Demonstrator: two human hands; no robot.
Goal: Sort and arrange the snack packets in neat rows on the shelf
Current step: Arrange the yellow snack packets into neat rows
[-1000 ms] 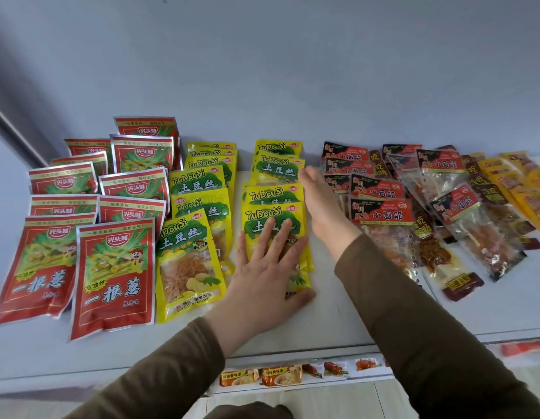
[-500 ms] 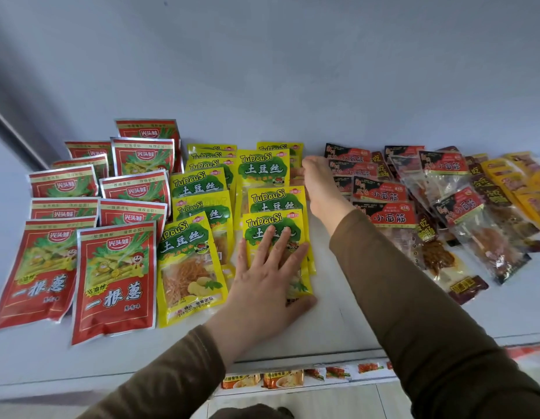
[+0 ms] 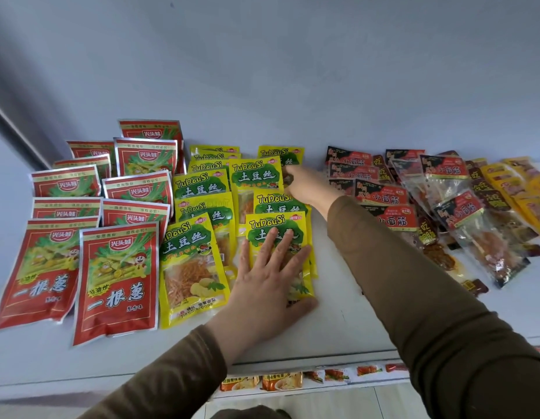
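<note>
the left hand point(image 3: 267, 279) lies flat, fingers straight, on the front yellow packet point(image 3: 278, 234) on the shelf point(image 3: 338, 322). the right hand point(image 3: 305, 184) reaches to a back yellow packet point(image 3: 281, 155); i cannot tell if it grips.

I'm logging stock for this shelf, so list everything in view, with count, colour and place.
red packets: about ten, red with silver edges, two rows at left
yellow packets: about ten, yellow and green, centre rows
dark packets: several, black and red with clear windows, right of centre, overlapping
orange-yellow packets: several, far right
shelf: one, white
lower-shelf packets: a few, orange, below the front edge
left hand: flat on the front yellow packet
right hand: gripping a rear yellow packet
</note>
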